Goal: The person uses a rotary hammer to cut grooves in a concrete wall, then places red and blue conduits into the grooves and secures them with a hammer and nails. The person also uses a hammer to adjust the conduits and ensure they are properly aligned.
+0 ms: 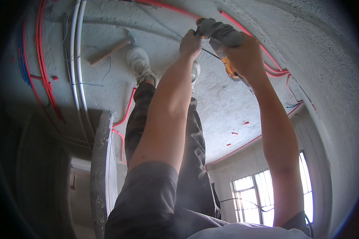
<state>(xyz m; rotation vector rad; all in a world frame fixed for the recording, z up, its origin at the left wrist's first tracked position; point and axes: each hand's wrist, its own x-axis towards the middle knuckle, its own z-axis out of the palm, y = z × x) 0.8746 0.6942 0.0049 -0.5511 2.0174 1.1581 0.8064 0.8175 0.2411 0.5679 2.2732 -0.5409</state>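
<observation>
A grey and orange power tool (221, 32), which looks like a corded hammer drill, is held between both my hands at the top of the head view. My left hand (190, 44) is closed at its front end, apparently round a side handle. Toward the rear, my right hand (243, 55) wraps over the tool's body and hides much of its grip. Its front end is up against the base of the wall near a red pipe (167, 4). A dark cord seems to run by my left wrist. Whether a bit is fitted I cannot make out.
On the concrete floor (223, 107) lies a wooden-handled hammer (109, 52) beside my white shoe (139, 61). White pipes (76, 59) and red pipes (40, 51) run along the left. More red pipe (273, 59) follows the rough wall (327, 59) at right. A barred window (255, 195) shows low.
</observation>
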